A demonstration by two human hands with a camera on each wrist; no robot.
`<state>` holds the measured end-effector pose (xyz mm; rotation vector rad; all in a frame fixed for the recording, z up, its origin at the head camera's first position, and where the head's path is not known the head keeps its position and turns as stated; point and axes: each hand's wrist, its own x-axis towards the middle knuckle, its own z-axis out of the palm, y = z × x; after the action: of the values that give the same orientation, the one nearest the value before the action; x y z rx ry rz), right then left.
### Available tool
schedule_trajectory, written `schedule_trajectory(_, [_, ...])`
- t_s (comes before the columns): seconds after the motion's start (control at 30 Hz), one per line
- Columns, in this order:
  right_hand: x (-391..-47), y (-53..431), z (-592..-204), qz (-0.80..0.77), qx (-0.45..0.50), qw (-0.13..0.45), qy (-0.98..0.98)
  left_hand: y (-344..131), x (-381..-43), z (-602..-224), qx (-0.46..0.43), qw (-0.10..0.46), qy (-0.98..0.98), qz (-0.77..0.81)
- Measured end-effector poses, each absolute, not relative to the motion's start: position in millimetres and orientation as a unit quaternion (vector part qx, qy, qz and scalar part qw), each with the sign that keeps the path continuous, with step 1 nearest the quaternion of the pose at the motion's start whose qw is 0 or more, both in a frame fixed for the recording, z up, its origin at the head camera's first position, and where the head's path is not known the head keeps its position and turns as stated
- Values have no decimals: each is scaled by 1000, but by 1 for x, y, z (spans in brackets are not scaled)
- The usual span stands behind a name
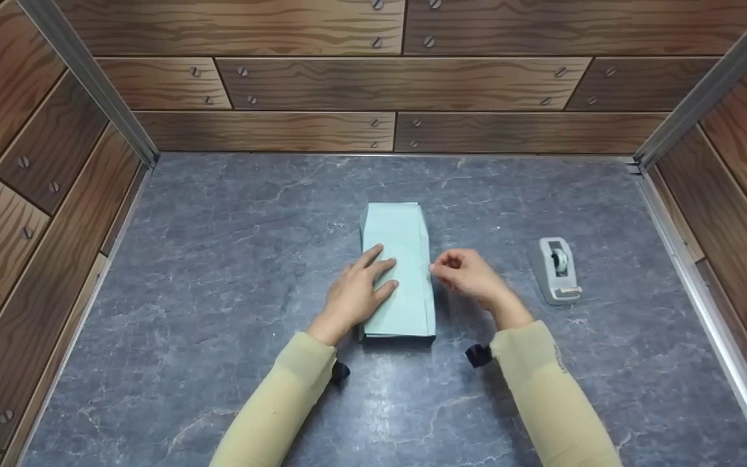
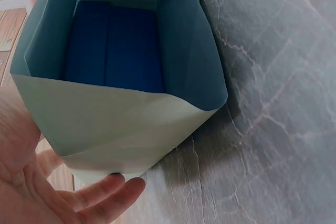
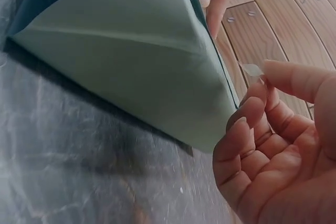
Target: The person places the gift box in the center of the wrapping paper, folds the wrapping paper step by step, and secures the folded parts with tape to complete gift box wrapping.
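Note:
Light green wrapping paper is folded around a long box that lies on the table. At the near end the paper stands open like a sleeve, and a blue box shows inside it in the left wrist view. My left hand rests on the left part of the wrapped top with its fingers spread. Beside the right long edge, my right hand pinches a small piece of clear tape between thumb and fingertips. Whether the tape touches the paper I cannot tell.
To the right of my right hand stands a grey tape dispenser with a roll in it. The grey marbled table is bounded by wood-patterned walls at the back and both sides.

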<state>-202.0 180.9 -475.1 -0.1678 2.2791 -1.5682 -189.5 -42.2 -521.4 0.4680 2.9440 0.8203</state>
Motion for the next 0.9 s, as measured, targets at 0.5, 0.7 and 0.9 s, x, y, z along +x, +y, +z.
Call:
schedule_trajectory(0.5, [-232,175,-502,-530,-31,193,825,-42,-189,-522,148,25,951,271])
schedule_trajectory(0.7, [-235,175,-504,-533,-16,206,821,-41,-189,-522,150,23,952,267])
schedule_trajectory(0.9, [-236,175,-505,-518,-10,200,831,-41,-189,-522,148,21,952,268])
